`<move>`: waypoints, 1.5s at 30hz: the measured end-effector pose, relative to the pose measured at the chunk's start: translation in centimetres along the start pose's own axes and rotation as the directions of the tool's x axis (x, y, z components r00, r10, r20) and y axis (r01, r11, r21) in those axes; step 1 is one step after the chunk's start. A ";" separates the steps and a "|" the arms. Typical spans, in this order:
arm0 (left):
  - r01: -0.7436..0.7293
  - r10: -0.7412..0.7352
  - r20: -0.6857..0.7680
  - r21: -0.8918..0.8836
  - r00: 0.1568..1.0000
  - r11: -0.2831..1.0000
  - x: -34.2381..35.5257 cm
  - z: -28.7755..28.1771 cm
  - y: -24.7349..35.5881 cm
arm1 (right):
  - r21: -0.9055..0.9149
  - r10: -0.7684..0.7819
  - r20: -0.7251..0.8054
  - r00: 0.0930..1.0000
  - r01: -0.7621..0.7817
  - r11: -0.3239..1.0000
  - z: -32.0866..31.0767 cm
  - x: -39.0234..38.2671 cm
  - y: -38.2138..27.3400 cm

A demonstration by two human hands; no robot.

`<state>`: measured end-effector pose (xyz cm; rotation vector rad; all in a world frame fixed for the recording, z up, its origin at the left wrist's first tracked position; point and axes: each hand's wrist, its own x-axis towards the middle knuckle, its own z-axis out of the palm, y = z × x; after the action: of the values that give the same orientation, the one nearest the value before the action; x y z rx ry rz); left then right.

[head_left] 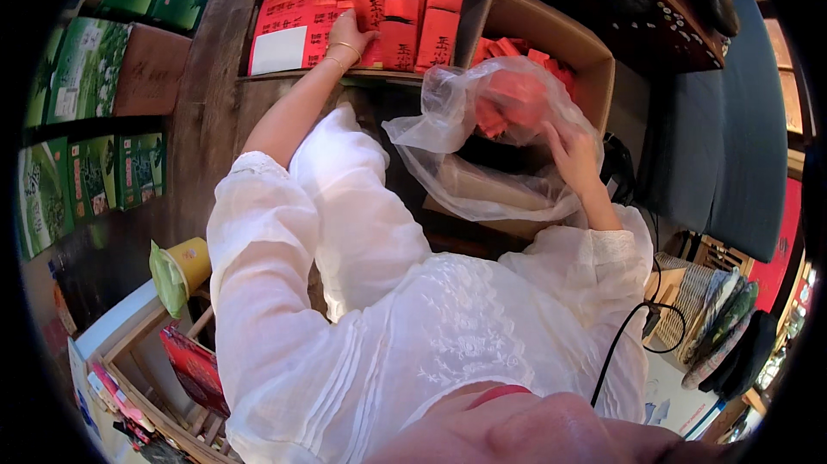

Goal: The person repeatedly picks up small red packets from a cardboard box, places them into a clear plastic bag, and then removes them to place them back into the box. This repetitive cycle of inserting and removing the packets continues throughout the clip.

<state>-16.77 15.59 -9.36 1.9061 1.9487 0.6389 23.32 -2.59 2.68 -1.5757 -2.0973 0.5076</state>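
Rows of small red packets point(399, 43) with dark lettering lie at the front of a red box point(258, 37). My left hand point(347, 40), with thin bangles at the wrist, reaches over this box. Its fingers and thumb close around the lower end of one red packet point(367, 0). To the right, a clear plastic bag point(448, 111) lines an open cardboard box point(594, 55). More red packets point(508, 93) show in the bag and through its film. My right hand point(573, 155) grips the bag's near right edge, fingertips partly covered by film.
Green boxes point(86, 68) and a brown box point(148, 72) stand at the left. A yellow bin point(188, 261) with a green liner is nearer me. Dark padded seating point(724, 137) lies at the right, above a woven basket point(672, 300). A black cable point(616, 339) hangs by my right side.
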 end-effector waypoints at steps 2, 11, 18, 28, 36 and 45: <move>-0.069 0.070 0.002 -0.142 0.998 0.988 0.2 0.2 -0.7 | 0.000 -0.040 -0.019 0.999 0.040 0.999 0.0 0.2 0.7; -0.103 0.101 0.023 0.123 0.995 0.987 -1.5 -3.1 -0.2 | 0.379 0.370 -0.127 0.920 -0.300 0.875 -1.8 1.8 5.6; -0.536 0.526 -0.125 -0.065 0.841 0.842 -8.8 -12.3 16.2 | 0.487 0.430 0.007 0.903 -0.379 0.787 0.2 9.4 12.7; -0.694 0.463 0.755 -0.016 0.463 0.720 -19.7 -3.0 21.5 | -0.132 0.463 0.354 0.813 -0.446 0.885 15.2 18.0 19.2; -0.736 0.571 0.562 0.104 0.599 0.669 -19.7 -0.6 20.3 | -0.225 0.393 0.405 0.825 -0.327 0.918 18.5 17.8 22.3; -0.738 0.561 0.600 0.075 0.570 0.671 -18.3 -0.8 21.0 | -0.150 0.453 0.210 0.866 -0.429 0.891 12.1 17.7 13.6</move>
<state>1.30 -2.78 1.39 2.6771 0.9705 -0.1038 23.10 17.94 -12.22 -2.1681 -1.9428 0.7945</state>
